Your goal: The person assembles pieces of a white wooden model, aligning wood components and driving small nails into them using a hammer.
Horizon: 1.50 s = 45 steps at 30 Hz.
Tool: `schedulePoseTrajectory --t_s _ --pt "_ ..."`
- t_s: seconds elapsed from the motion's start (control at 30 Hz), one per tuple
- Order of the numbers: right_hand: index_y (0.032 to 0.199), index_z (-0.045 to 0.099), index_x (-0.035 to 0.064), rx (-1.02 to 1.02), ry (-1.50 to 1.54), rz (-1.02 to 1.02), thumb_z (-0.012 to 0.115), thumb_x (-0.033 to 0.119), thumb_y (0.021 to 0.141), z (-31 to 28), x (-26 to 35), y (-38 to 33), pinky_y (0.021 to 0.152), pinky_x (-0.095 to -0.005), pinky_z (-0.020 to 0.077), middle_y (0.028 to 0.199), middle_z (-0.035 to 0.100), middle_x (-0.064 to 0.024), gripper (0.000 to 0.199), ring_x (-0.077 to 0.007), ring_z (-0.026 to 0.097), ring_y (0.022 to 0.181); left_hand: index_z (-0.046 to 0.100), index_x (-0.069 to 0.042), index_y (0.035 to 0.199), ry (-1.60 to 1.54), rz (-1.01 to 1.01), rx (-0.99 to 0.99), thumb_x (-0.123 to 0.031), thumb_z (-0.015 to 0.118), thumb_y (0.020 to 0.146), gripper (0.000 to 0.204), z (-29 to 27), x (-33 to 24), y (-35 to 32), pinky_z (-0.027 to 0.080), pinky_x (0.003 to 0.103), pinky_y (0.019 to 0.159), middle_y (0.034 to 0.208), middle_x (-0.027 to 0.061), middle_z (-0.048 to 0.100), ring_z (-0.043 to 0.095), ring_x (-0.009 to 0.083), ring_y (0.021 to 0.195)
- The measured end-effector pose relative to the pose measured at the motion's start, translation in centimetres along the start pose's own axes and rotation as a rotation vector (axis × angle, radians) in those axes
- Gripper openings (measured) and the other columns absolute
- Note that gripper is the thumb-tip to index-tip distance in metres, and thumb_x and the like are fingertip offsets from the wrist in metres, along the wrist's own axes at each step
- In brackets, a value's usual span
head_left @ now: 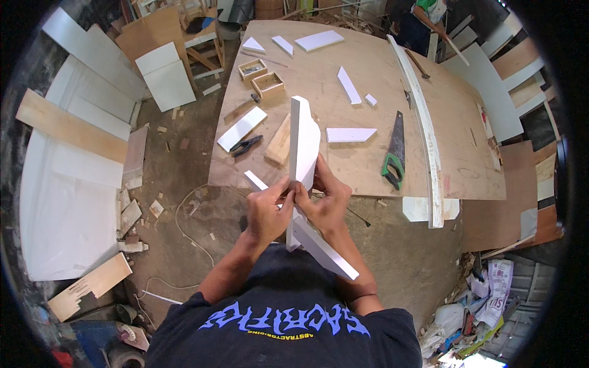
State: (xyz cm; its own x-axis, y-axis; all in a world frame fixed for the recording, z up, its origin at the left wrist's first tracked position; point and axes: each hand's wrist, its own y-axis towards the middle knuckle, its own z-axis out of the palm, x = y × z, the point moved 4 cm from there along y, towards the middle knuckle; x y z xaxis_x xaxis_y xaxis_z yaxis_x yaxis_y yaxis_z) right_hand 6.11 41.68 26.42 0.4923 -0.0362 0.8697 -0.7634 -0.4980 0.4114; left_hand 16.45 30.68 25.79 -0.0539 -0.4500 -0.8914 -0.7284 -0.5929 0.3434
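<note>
White workpiece (304,136): between the hands, by the tabletop's (368,168) near edge; probably light, stiff, smooth, its joints likely the weak spot.
Best hold: likely the middle, where the pieces meet.
Left hand (267,208): fingers pinched on that middle.
Right hand (328,199): pinched likewise, thumbs close together.
Wooden boxes (272,93): two.
Handsaw (397,141): one.
Loose white pieces (351,135): at least seven.
</note>
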Motion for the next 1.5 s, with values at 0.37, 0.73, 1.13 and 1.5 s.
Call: schedulePoseTrajectory --t_s 0.37,0.73,1.13,1.5 --pt "0.145 0.058 -0.0062 -0.043 -0.101 -0.052 0.085 0.016 0.08 3.2 -0.6 0.6 0.074 -0.0335 0.0612 0.1 0.077 -0.0271 0.074 -0.0256 0.08 0.088 0.073 0.003 0.118 0.019 0.027 -0.006 -0.006 0.074 0.092 0.028 -2.5 1.7 1.1 0.061 0.036 0.07 0.091 0.0231 0.076 0.08 0.0289 0.084" --pt "0.141 0.058 -0.0028 -0.055 -0.135 0.157 0.08 0.018 0.081 11.7 -1.5 6.5 0.064 -0.0362 0.0576 0.084 0.074 -0.0179 0.067 -0.0225 0.074 0.068 0.06 0.001 0.139 -0.214 -0.348 -0.142 -0.013 0.063 0.102 0.04 -9.5 13.6 -1.1 0.05 0.037 0.105 0.125 0.015 0.069 0.065 0.0214 0.117" --pt "0.12 0.064 -0.0067 -0.001 -0.209 0.236 0.073 0.029 0.087 22.2 -7.9 7.7 0.074 -0.0436 0.0559 0.083 0.07 -0.0223 0.049 -0.0353 0.072 0.078 0.014 -0.016 0.17 -0.349 -0.809 0.326 -0.017 0.081 0.089 0.105 -13.2 20.7 -6.4 0.05 0.044 0.108 0.139 0.0233 0.058 0.061 0.0314 0.124" --pt "0.137 0.06 -0.0032 0.066 -0.226 0.211 0.076 0.037 0.093 30.4 -9.4 11.8 0.08 -0.0403 0.0576 0.109 0.073 -0.02 0.062 -0.0289 0.072 0.089 0.054 -0.011 0.154 -0.258 -0.626 -0.101 0.005 0.068 0.091 0.067 -15.7 27.0 -4.8 0.051 0.033 0.102 0.125 0.0139 0.068 0.066 0.0234 0.114"
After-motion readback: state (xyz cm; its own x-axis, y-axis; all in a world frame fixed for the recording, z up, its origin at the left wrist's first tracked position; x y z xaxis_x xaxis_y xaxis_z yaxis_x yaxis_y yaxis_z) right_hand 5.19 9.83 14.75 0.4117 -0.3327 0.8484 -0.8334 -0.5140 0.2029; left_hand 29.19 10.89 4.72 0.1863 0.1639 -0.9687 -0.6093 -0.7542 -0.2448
